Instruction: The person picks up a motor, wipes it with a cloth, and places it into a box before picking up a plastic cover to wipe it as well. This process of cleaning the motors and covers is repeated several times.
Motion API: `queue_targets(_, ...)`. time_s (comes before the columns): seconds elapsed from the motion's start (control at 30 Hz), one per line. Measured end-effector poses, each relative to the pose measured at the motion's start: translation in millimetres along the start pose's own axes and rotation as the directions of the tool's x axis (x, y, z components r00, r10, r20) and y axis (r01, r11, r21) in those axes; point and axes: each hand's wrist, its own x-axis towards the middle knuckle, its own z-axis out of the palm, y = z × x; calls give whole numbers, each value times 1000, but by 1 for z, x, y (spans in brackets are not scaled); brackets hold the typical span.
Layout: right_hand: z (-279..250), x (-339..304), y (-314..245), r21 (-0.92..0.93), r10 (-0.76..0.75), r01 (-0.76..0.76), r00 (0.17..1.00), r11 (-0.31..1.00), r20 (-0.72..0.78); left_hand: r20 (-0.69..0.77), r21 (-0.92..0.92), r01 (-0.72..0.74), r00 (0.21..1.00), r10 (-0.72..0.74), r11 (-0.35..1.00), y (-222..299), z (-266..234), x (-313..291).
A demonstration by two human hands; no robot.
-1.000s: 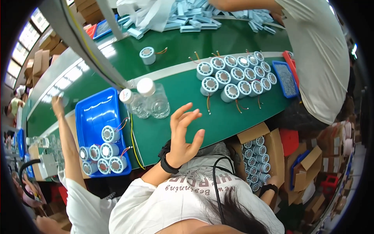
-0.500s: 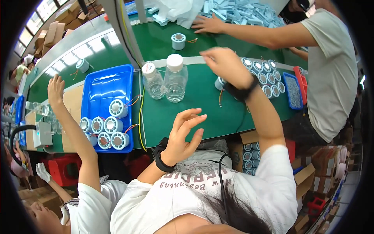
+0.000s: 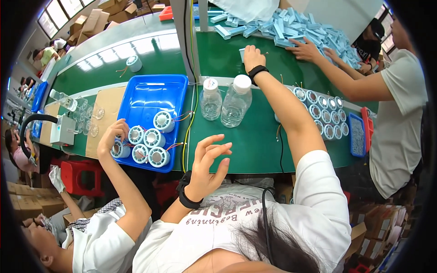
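My right hand point(image 3: 254, 59) reaches over to the far green strip, its fingers wrapped round a light-blue round motor point(image 3: 242, 55). Only an edge of that motor shows, with its wires peeking out on the right. Nothing is in my left hand point(image 3: 210, 161), held up over the near table edge with its fingers curved and apart. In front of it stand two clear bottles with white caps, a smaller bottle point(image 3: 210, 102) and a larger bottle point(image 3: 236, 103). A cluster of similar motors point(image 3: 328, 117) stands to the right of my right forearm.
A blue tray point(image 3: 152, 93) at left holds several motors; a co-worker's hand point(image 3: 114, 136) touches one at its corner. Another person's hand point(image 3: 306, 49) is at a heap of light-blue pieces point(image 3: 291, 25). A metal post point(image 3: 185, 41) rises behind the tray. A small blue bin point(image 3: 357, 136) sits far right.
My right hand has moved forward from above the table onto the motor on the far strip. The co-worker's hand at left has come down to the blue tray. The view has shifted.
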Motion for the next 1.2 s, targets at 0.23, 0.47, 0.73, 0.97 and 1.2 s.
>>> queue_targets(0.23, -18, -2, 25, 185, 46, -41, 999, 982, -22, 39, -59, 36, 999, -34, 998, 2, 15, 1)
queue_targets(0.47, -162, -75, 58, 567, -30, 173, 967, 806, -252, 174, -332, 102, 984, -45, 938, -2, 35, 10)
queue_targets(0.73, -293, -210, 74, 705, -194, 202, 977, 680, -93, 380, -749, 497, 864, -330, 438, 2, 73, 40)
queue_targets(0.97, -292, -259, 97, 755, -245, 241, 963, 610, -109, 405, -732, 325, 914, -2, 598, -7, 90, 50)
queue_targets(1.2, -264, -281, 106, 841, -97, 37, 995, 540, 18, 393, -652, 272, 919, 8, 708, 1, 88, 50)
